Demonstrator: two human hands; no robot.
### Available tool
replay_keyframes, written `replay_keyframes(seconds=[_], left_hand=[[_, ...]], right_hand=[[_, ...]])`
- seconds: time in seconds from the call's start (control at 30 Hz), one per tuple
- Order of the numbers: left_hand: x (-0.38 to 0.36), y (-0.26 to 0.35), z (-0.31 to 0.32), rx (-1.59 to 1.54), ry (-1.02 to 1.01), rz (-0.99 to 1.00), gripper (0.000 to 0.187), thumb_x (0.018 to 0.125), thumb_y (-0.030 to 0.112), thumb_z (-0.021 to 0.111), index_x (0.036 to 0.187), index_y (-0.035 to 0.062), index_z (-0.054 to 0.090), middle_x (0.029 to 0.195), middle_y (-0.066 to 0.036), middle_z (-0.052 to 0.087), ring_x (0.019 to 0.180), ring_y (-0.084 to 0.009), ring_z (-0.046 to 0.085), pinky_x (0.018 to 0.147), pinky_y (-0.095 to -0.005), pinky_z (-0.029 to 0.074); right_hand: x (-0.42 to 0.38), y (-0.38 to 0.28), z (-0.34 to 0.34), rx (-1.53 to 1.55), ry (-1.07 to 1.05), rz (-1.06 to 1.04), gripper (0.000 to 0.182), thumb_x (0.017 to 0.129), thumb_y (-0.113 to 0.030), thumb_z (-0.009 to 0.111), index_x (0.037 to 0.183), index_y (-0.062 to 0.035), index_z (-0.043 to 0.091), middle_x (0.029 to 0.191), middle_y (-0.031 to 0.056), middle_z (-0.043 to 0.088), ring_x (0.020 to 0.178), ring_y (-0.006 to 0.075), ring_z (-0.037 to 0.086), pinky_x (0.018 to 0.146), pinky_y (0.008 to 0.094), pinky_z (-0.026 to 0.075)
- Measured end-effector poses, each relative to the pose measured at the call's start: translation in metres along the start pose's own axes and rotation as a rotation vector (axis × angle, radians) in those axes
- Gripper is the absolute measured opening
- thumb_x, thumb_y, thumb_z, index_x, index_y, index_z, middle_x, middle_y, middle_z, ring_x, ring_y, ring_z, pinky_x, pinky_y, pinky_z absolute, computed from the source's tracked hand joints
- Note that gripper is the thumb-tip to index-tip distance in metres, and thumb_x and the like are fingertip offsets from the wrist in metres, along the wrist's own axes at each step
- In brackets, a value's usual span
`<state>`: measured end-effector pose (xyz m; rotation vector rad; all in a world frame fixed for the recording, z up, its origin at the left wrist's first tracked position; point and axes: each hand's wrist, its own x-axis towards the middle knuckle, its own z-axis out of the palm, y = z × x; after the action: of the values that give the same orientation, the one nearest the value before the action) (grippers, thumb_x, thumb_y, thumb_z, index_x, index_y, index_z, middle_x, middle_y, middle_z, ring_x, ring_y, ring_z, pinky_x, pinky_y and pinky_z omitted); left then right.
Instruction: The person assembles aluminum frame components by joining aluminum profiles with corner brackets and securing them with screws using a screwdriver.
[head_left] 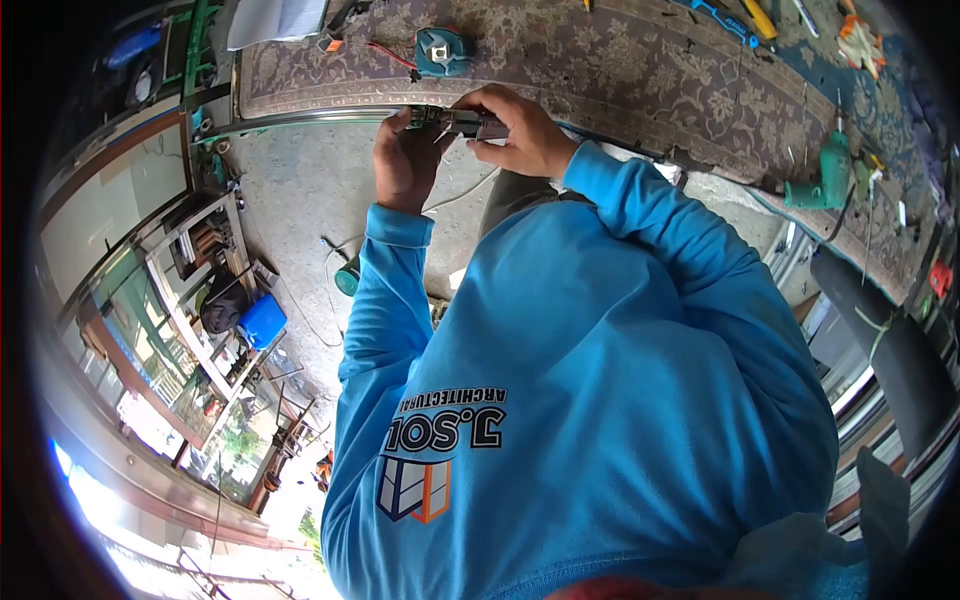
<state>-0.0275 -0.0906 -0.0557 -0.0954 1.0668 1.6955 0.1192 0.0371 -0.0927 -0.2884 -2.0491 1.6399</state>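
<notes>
Both my hands are raised in front of my blue sweatshirt at the near edge of a carpet-covered bench (620,70). My left hand (403,162) and my right hand (518,132) pinch a small dark metal part (462,122) between their fingertips. The part sits at the end of a long aluminium rail (300,122) that runs along the bench edge. What the fingers do on the part is too small to tell.
A teal tape measure (443,52) lies on the carpet just beyond my hands, with papers (275,20) to its left. A teal drill (830,175) rests at the bench edge on the right. Below left, framed panels (190,260) and a blue container (262,320) stand on the concrete floor.
</notes>
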Motion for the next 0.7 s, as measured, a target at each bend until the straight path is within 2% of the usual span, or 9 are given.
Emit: replay_keyframes(seconds=[0.1, 0.23, 0.3, 0.37, 0.6, 0.63, 0.7], left_hand=[[-0.005, -0.007, -0.002, -0.021, -0.05, 0.052, 0.029, 0.084, 0.026, 0.059, 0.101, 0.0026, 0.06, 0.101, -0.011, 0.066, 0.101, -0.0254, 0.061, 0.102, -0.0465, 0.039], [-0.005, -0.007, -0.021, -0.087, -0.136, 0.019, 0.027, 0.086, 0.021, 0.056, 0.104, 0.0007, 0.058, 0.105, -0.013, 0.064, 0.103, -0.0276, 0.059, 0.103, -0.0469, 0.039], [-0.007, -0.008, -0.022, -0.036, -0.159, 0.021, 0.024, 0.085, 0.02, 0.057, 0.099, 0.0007, 0.061, 0.103, -0.012, 0.066, 0.106, -0.0271, 0.06, 0.105, -0.0449, 0.039], [-0.007, -0.011, -0.029, -0.043, -0.171, -0.018, 0.023, 0.086, 0.019, 0.056, 0.099, 0.0005, 0.061, 0.102, -0.012, 0.066, 0.106, -0.0259, 0.06, 0.105, -0.0432, 0.039], [-0.006, -0.014, -0.038, 0.023, -0.191, -0.031, 0.022, 0.087, 0.018, 0.056, 0.098, 0.0005, 0.061, 0.103, -0.01, 0.065, 0.105, -0.0234, 0.061, 0.099, -0.0399, 0.044], [-0.006, -0.016, -0.041, 0.024, -0.195, -0.021, 0.021, 0.087, 0.018, 0.057, 0.098, 0.0006, 0.061, 0.103, -0.01, 0.065, 0.104, -0.0228, 0.061, 0.098, -0.039, 0.045], [-0.006, -0.018, -0.042, 0.024, -0.204, -0.014, 0.02, 0.087, 0.017, 0.057, 0.097, 0.0007, 0.061, 0.102, -0.009, 0.065, 0.103, -0.0221, 0.061, 0.097, -0.0382, 0.046]], right_hand=[[-0.004, -0.008, 0.001, -0.029, -0.013, 0.035, 0.044, 0.071, -0.01, 0.068, 0.112, -0.0068, 0.054, 0.103, 0.0136, 0.058, 0.092, 0.0292, 0.06, 0.082, 0.0375, 0.05], [-0.011, -0.017, 0.01, -0.119, 0.045, 0.027, 0.043, 0.071, -0.009, 0.067, 0.112, -0.0067, 0.054, 0.104, 0.0137, 0.058, 0.093, 0.0298, 0.06, 0.082, 0.0383, 0.049], [-0.017, -0.023, 0.014, -0.127, 0.064, 0.062, 0.043, 0.071, -0.009, 0.067, 0.112, -0.0067, 0.053, 0.105, 0.0139, 0.057, 0.094, 0.0305, 0.06, 0.083, 0.0389, 0.049], [-0.019, -0.025, 0.016, -0.124, 0.051, 0.083, 0.042, 0.076, -0.008, 0.067, 0.116, -0.0057, 0.054, 0.111, 0.0142, 0.059, 0.103, 0.03, 0.059, 0.089, 0.0377, 0.047], [-0.03, -0.028, 0.025, -0.194, 0.095, 0.093, 0.041, 0.078, -0.01, 0.067, 0.117, -0.0061, 0.054, 0.11, 0.0129, 0.06, 0.105, 0.0305, 0.059, 0.091, 0.0385, 0.046], [-0.03, -0.027, 0.026, -0.196, 0.103, 0.094, 0.041, 0.078, -0.01, 0.067, 0.117, -0.0061, 0.054, 0.11, 0.0129, 0.06, 0.105, 0.0305, 0.059, 0.091, 0.0385, 0.046], [-0.031, -0.027, 0.028, -0.232, 0.142, 0.03, 0.043, 0.075, -0.01, 0.067, 0.115, -0.0059, 0.054, 0.105, 0.0156, 0.06, 0.095, 0.0326, 0.06, 0.084, 0.04, 0.049]])
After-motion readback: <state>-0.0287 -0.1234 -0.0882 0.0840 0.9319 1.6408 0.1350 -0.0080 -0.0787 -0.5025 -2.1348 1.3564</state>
